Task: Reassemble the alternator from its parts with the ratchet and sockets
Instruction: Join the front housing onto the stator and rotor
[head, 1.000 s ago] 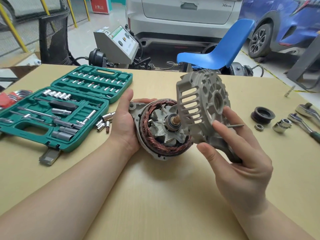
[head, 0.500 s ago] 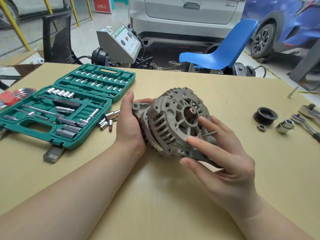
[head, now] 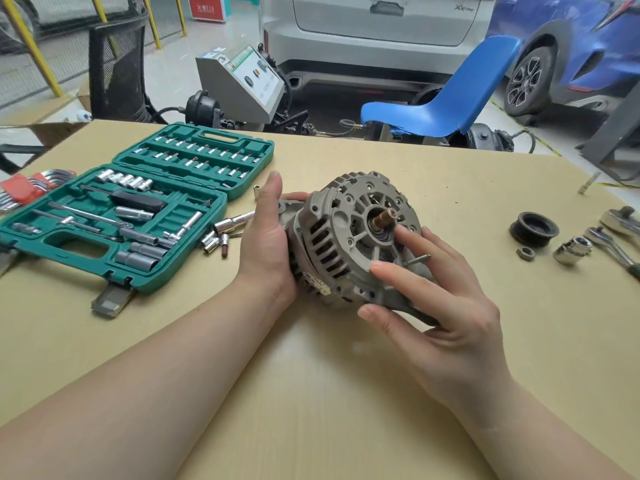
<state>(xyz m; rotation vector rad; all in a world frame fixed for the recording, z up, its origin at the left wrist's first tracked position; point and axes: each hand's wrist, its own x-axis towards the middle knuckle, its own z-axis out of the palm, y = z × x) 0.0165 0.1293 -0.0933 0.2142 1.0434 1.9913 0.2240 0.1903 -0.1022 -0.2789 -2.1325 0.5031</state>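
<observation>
The grey alternator lies tilted at the middle of the table, its front cover seated over the body and the brown shaft poking out through the hub. My left hand grips the rear housing, thumb over its top edge. My right hand presses straight, spread fingers on the cover's face, thumb under the lower lug. A long bolt sticks out beside my fingers. The ratchet with a large socket lies at the right.
An open green socket case fills the left side, with loose sockets beside it and red hex keys further left. A black pulley and a nut sit right of the alternator. A second ratchet lies at the right edge.
My right hand brought the front cover down over the shaft onto the stator and body. The copper windings are now hidden, and my fingers have gone from holding the cover to pressing its face.
</observation>
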